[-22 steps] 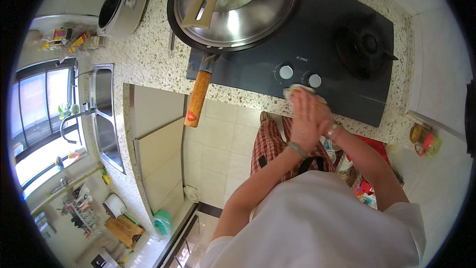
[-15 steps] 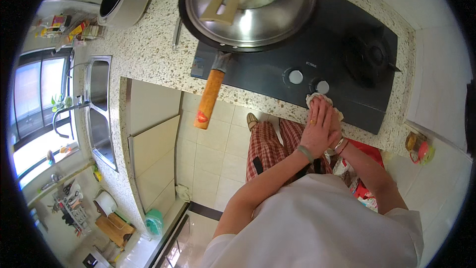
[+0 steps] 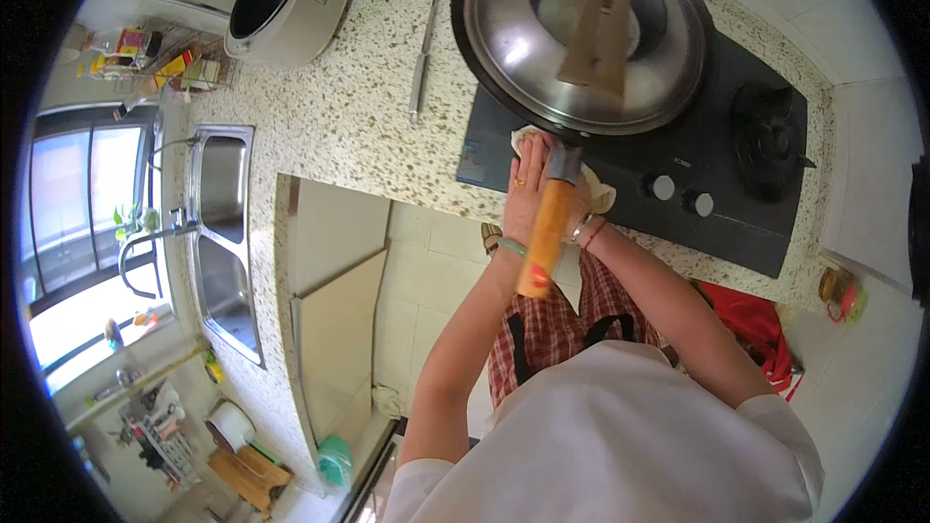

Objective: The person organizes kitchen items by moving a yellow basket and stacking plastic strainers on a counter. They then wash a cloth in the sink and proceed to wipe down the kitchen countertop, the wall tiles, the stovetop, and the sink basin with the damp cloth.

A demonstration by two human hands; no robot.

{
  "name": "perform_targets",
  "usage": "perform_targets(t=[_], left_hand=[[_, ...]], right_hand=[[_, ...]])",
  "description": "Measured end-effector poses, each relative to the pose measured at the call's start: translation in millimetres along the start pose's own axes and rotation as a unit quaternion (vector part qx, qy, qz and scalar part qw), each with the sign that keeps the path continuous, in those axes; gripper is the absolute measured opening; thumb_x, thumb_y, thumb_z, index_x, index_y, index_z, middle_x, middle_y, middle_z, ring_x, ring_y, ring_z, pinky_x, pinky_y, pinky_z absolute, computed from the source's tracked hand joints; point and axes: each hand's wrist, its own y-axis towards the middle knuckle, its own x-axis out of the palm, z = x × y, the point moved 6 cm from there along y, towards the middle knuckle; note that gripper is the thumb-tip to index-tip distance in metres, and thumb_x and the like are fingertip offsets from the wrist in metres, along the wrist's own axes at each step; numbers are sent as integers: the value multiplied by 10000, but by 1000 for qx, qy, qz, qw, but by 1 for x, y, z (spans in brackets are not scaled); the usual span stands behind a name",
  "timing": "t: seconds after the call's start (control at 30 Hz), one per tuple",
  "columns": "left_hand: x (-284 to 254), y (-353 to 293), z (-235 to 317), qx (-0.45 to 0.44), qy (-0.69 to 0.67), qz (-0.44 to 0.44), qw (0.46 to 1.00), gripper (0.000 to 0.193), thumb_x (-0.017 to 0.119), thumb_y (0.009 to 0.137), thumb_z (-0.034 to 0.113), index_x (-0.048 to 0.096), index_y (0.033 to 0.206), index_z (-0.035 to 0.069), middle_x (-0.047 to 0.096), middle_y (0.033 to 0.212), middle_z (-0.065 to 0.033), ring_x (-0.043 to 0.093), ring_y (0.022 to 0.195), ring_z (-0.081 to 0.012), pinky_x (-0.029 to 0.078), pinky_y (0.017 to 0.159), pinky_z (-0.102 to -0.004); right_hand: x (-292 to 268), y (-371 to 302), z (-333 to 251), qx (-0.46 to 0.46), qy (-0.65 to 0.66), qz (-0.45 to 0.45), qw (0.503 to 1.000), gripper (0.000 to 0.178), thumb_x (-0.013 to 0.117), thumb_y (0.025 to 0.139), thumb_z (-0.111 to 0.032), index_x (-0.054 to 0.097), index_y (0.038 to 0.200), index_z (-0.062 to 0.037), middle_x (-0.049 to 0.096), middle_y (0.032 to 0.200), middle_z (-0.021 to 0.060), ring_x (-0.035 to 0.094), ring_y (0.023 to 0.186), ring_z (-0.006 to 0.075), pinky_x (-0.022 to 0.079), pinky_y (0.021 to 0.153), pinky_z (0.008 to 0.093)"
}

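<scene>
Both hands press a pale cloth (image 3: 603,197) against the front left of the black gas hob (image 3: 620,160). My left hand (image 3: 526,189) lies over the cloth with its fingers together and pointing forward. Close beside it, my right hand (image 3: 581,201) rests on the cloth, its fingers partly hidden. The wok's orange wooden handle (image 3: 547,232) juts out above both hands and covers part of them. Behind the hands stands the wok (image 3: 469,44) under a domed steel lid (image 3: 509,48). A tan flat piece (image 3: 603,34) crosses the lid's top.
A steel slotted turner (image 3: 423,63) lies on the speckled counter (image 3: 339,126) left of the hob. Two knobs (image 3: 663,187) and a bare burner (image 3: 765,140) are at right. A rice cooker (image 3: 291,10) stands far left, beyond a double sink (image 3: 225,276).
Both hands have slid the cloth leftward along the hob, from beside the knobs to beneath the wok handle. The view has shifted, showing more of the turner.
</scene>
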Motion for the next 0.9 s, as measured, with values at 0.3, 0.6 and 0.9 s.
perform_targets(t=[0.3, 0.6, 0.9], left_hand=[[-55, 17, -58, 87, -69, -44, 993, 578, 544, 891, 276, 398, 1400, 44, 255, 1518, -177, 226, 1411, -349, 224, 1131, -480], [-42, -35, -48, -15, -91, 12, 996, 607, 468, 940, 218, 237, 1454, -9, 165, 1528, -237, 194, 1406, -391, 243, 1128, -437], [-30, -68, -36, -86, -195, 69, 975, 622, 418, 965, 204, 140, 1486, 11, 120, 1548, -208, 195, 1402, -407, 232, 1132, -445]], right_hand=[[53, 44, -35, 19, -196, 135, 971, 525, 459, 930, -336, 433, 1379, -65, 409, 1428, 124, 370, 1321, 279, 283, 1093, 377], [59, 26, -63, 7, -176, 127, 976, 509, 494, 910, -303, 442, 1376, -105, 449, 1389, 77, 381, 1324, 250, 322, 1073, 391], [63, 29, -58, -41, -269, 93, 958, 498, 491, 886, -178, 471, 1383, -159, 454, 1379, 0, 372, 1334, 229, 364, 1039, 382]])
